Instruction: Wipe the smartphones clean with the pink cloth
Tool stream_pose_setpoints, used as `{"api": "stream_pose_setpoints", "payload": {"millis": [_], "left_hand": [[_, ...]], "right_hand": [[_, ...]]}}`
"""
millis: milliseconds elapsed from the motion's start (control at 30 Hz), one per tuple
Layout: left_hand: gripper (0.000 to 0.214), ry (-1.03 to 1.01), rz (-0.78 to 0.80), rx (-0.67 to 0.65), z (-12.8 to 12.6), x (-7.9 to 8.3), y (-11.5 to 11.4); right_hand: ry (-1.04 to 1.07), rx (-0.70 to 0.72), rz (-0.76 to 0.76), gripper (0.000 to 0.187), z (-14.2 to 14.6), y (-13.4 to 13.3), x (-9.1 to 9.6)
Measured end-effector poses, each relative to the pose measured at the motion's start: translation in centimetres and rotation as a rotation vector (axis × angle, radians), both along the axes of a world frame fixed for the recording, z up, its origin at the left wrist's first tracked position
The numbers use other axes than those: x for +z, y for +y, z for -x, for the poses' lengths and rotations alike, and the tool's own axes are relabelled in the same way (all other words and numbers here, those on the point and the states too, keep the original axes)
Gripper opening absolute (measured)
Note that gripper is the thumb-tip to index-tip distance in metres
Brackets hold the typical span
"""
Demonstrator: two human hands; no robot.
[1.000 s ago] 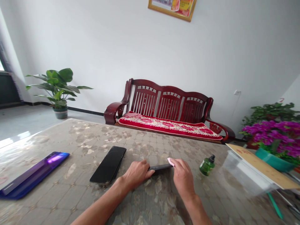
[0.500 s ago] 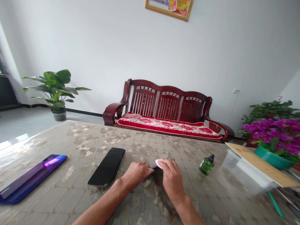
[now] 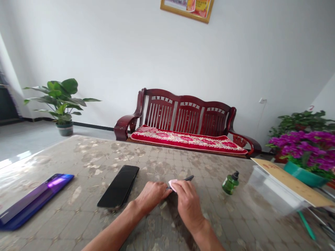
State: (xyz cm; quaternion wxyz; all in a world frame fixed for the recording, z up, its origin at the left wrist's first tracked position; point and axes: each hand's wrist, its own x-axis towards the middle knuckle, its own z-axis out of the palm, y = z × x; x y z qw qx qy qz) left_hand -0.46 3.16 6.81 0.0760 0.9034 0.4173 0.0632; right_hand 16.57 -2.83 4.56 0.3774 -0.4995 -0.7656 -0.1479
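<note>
Two hands at a thin dark phone (image 3: pixel 188 178) with a pink cloth (image 3: pixel 172 182), toward the tabletop's (image 3: pixel 78 153) near edge.
The left hand (image 3: pixel 151 195) has its grip closed on one end of the phone, holding it on edge. The right hand (image 3: pixel 187 205) pinches the cloth against it. A black phone (image 3: pixel 119 186) lies just to the left, and a green bottle (image 3: pixel 229 183) stands to the right.

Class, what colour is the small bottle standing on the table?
The bottle is green with a black cap; head view.
</note>
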Motion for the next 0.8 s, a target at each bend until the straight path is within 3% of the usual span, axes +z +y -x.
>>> {"api": "stream_pose_setpoints", "payload": {"millis": [267,533,800], "left_hand": [[0.036,0.015,0.011,0.015,-0.1,0.3,0.0],[0.036,0.018,-0.017,0.0,-0.3,-0.1,-0.1],[0.035,0.03,-0.027,-0.01,-0.3,-0.5,0.2]], "right_hand": [[0.095,-0.187,-0.003,0.032,-3.7,1.4,0.3],[0.001,-0.016,0.023,0.032,-1.0,0.7,0.1],[0.116,-0.183,0.009,0.032,-4.0,1.5,0.2]]}}
